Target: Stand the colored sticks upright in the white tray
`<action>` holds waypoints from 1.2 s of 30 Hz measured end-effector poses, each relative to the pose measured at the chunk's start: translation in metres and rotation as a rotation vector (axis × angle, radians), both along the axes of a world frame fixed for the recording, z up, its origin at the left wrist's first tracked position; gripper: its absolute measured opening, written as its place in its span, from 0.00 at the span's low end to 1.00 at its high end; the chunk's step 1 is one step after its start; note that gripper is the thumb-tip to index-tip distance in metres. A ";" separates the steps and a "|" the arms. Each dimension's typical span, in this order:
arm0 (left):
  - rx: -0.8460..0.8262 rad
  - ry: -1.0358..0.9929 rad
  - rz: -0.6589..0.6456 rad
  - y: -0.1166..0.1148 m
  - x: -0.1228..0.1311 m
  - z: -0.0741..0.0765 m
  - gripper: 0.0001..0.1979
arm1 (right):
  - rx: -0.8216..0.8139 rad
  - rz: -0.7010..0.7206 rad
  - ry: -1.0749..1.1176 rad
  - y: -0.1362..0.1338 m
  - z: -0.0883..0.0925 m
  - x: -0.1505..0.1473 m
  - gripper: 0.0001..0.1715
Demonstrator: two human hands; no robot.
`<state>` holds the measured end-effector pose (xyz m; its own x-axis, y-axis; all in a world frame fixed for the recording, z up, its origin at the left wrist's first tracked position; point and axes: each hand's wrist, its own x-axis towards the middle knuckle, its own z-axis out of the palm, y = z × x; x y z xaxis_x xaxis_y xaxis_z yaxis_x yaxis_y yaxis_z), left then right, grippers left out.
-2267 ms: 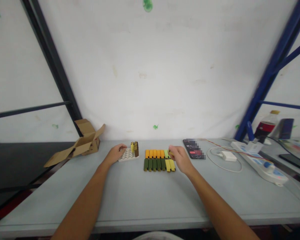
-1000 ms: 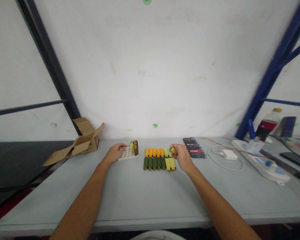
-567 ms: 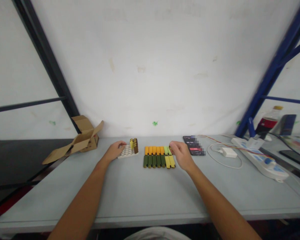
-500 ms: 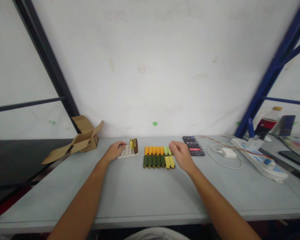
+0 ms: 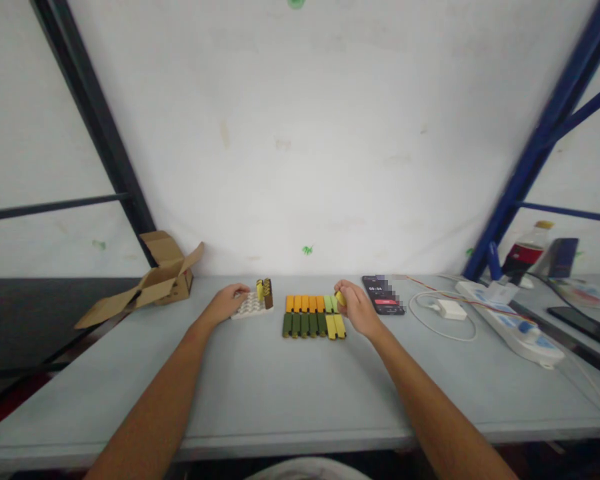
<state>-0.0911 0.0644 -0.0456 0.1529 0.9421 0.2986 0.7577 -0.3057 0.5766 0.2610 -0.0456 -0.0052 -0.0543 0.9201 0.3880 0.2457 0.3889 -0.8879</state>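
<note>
On the grey tabletop (image 5: 300,400), nearest me: a row of flat dark green strips (image 5: 304,325), two flat yellow strips (image 5: 332,325) at its right end. Just beyond, flat orange strips (image 5: 305,303), then pale green strips (image 5: 328,303) on the right. My right hand (image 5: 359,308) is beside that end, fingers pinched narrow on a small yellow piece (image 5: 339,297). My left hand (image 5: 225,301) curls at the left end of a white tray with rounded bumps (image 5: 251,305); I cannot tell whether those fingers grip. Upright yellow and brown pieces (image 5: 268,294) stand at the tray's right end. Farther right, a black phone (image 5: 380,295) lies flat; far left, an open brown cardboard box (image 5: 181,288). Farthest, a white wall (image 5: 300,133).
</note>
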 end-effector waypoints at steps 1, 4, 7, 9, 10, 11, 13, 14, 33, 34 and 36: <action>0.004 -0.003 0.004 0.000 0.000 0.000 0.20 | 0.018 0.005 -0.003 0.001 -0.001 0.000 0.15; -0.002 -0.004 0.001 0.001 0.000 -0.001 0.21 | 0.039 0.043 -0.053 0.000 0.001 0.001 0.22; -0.012 -0.011 -0.008 0.003 -0.002 -0.003 0.21 | 0.027 0.071 -0.096 -0.005 0.005 -0.001 0.27; -0.008 -0.017 -0.011 0.004 -0.003 -0.004 0.21 | 0.084 0.024 -0.132 -0.012 0.010 -0.004 0.28; -0.008 -0.015 -0.011 0.004 -0.004 -0.004 0.21 | 0.124 -0.005 -0.161 -0.017 0.014 -0.007 0.27; -0.006 -0.012 -0.010 0.004 -0.004 -0.004 0.21 | 0.162 -0.025 -0.193 -0.023 0.018 -0.009 0.26; -0.001 -0.003 -0.010 0.003 -0.003 -0.004 0.20 | 0.231 -0.035 -0.236 -0.037 0.026 -0.013 0.24; 0.000 0.000 -0.012 0.003 -0.003 -0.004 0.20 | 0.278 -0.028 -0.251 -0.044 0.030 -0.014 0.22; -0.022 -0.019 0.004 0.001 0.000 0.001 0.20 | 0.073 -0.014 -0.046 -0.005 0.006 -0.014 0.18; -0.024 -0.019 0.003 0.001 -0.001 0.000 0.20 | 0.057 0.005 -0.041 -0.007 0.007 -0.013 0.20; -0.021 -0.019 0.000 0.001 -0.001 0.000 0.20 | 0.048 0.046 -0.044 -0.010 0.008 -0.012 0.25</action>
